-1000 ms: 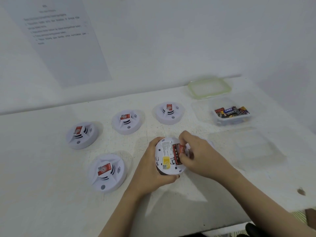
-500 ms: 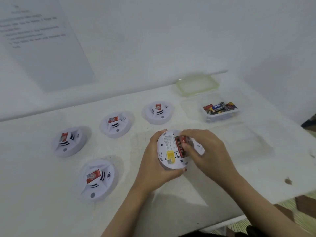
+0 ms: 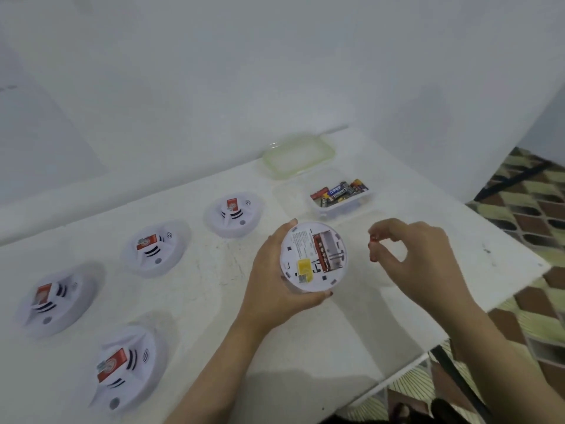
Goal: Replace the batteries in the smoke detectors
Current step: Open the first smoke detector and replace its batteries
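Observation:
My left hand (image 3: 275, 280) grips a white smoke detector (image 3: 302, 258) turned back side up, a yellow sticker on it. Its battery bay is open: one red battery (image 3: 321, 252) lies in the left slot and the slot beside it shows bare. To the right, my right hand (image 3: 412, 255) pinches a small red battery (image 3: 373, 240) between thumb and fingertips, clear of the detector. Behind, a clear plastic tub (image 3: 342, 206) holds several loose batteries.
Several other white smoke detectors lie face up on the white table: one (image 3: 234, 214) at the back, one (image 3: 154, 247) left of it, one (image 3: 53, 299) at far left, one (image 3: 122, 365) near the front. A green-rimmed lid (image 3: 298, 156) lies by the wall. The table edge (image 3: 458, 335) runs diagonally at right.
My right hand has pulled a red battery out of the detector's bay and moved it away to the right. The left hand still holds the detector. The camera has turned rightward.

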`<move>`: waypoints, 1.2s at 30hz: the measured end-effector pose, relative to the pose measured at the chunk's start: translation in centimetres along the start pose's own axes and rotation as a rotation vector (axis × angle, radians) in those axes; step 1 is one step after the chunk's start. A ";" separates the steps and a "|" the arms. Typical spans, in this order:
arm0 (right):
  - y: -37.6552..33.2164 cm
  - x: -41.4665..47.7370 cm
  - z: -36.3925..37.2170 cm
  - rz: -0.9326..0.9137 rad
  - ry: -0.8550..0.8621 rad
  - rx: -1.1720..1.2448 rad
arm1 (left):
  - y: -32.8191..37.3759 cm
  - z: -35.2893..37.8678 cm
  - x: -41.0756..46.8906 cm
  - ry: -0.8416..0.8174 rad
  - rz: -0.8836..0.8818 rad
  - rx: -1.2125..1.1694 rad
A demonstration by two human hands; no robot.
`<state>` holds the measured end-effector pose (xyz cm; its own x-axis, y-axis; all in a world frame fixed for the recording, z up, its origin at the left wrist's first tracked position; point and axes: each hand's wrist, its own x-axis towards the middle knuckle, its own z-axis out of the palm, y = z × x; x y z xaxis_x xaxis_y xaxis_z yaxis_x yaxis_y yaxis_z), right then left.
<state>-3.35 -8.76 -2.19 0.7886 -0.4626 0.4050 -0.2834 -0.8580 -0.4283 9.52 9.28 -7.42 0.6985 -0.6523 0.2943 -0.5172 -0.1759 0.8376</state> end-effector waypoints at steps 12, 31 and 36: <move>-1.0 1.8 -0.6 -0.362 -0.310 -0.042 | 1.9 -0.3 2.3 -0.088 0.184 0.052; -1.7 3.7 -1.6 -0.536 -0.330 -0.128 | 2.8 -0.8 3.4 -0.084 0.151 -0.016; -1.5 2.8 -1.3 -0.457 -0.329 -0.025 | 2.7 -1.2 3.2 -0.069 0.150 -0.069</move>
<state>-1.46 -9.07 0.59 0.9617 0.0479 0.2700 0.1174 -0.9618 -0.2473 10.93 7.56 -3.63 0.5795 -0.7168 0.3878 -0.5757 -0.0232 0.8173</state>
